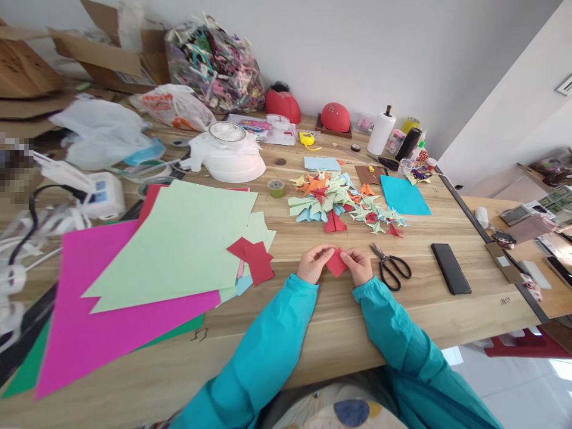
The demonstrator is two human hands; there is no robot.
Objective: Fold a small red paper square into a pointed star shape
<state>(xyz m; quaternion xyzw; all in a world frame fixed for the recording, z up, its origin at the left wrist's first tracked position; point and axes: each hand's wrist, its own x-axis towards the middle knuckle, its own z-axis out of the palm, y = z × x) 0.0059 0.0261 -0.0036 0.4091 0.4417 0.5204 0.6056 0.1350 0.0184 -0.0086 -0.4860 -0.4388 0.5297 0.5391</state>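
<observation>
A small piece of red paper (336, 266) is held between my two hands, just above the table near its front edge. My left hand (314, 263) pinches its left side with thumb and fingers. On the other side, my right hand (357, 265) grips the right edge in the same way. To the left lie several small red paper pieces (263, 263) on top of light green sheets (179, 238). Black-handled scissors (390, 266) rest just right of my right hand. Beyond my hands is a pile of folded paper shapes (330, 196) in green, orange, red and blue.
Magenta paper (134, 333) lies under the green sheets. A black phone (450, 268) is at the right, with a turquoise sheet (406, 195) behind it. Tape (276, 188), a yellow tape measure (307, 139), red pincushions (335, 117), bags and a power strip (105, 195) stand farther off.
</observation>
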